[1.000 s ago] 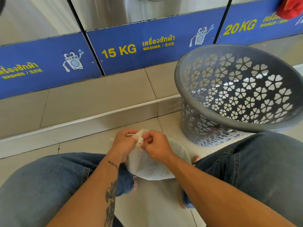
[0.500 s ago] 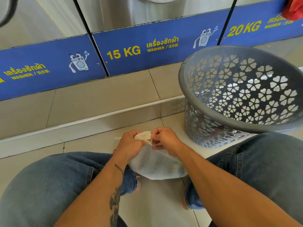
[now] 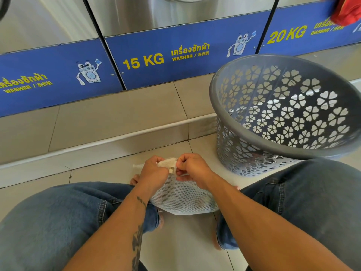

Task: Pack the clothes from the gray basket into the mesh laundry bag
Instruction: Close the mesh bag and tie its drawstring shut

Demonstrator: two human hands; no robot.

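The white mesh laundry bag (image 3: 183,198) bulges full on the floor tiles between my knees. My left hand (image 3: 154,173) grips the gathered top of the bag, fingers curled round it. My right hand (image 3: 192,170) pinches the bag's closure at the same spot, right against the left hand. The gray basket (image 3: 220,98), with flower-shaped cut-outs, stands to the right on the floor. No clothes show inside the part of it that I see; its bottom is partly hidden by its near rim.
A raised tiled step (image 3: 97,141) runs across ahead, below a row of steel washers with blue panels (image 3: 175,53) marked 15 KG and 20 KG. Something red (image 3: 347,10) hangs at the top right corner. My jeans-clad knees flank the bag.
Both hands have closed in tighter on the top of the bag and bunched it. The view has shifted slightly; the basket has not moved.
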